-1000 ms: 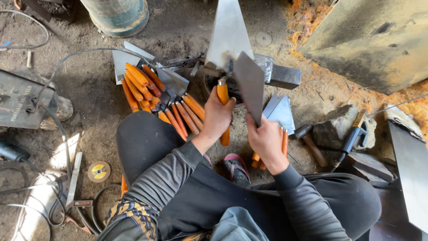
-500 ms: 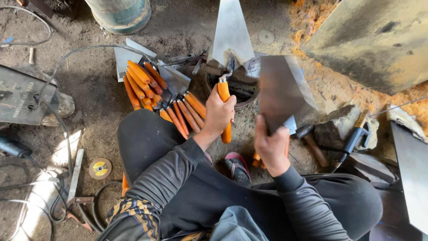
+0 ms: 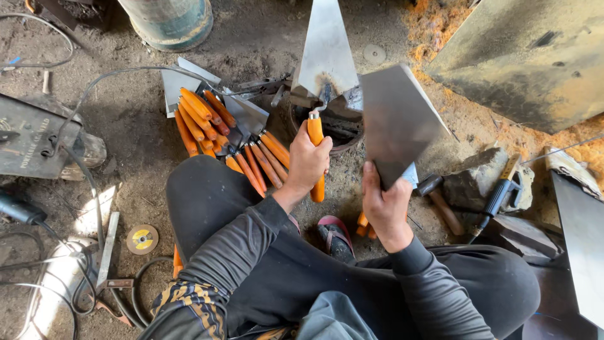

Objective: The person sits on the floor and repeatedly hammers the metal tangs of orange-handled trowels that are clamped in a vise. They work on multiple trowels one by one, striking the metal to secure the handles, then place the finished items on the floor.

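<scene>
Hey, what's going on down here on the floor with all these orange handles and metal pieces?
A person sits on the dirt floor. Their left hand grips the orange handle of a trowel whose pointed steel blade rests over a dark round base. Their right hand holds up a separate flat metal blade beside it. A pile of orange-handled trowels lies to the left, and a hammer lies on the right.

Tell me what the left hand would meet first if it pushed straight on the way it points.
The left hand, gripping an orange trowel handle, points up the picture. It would likely first meet the triangular steel blade at the handle's far end, though depth is unclear.
</scene>
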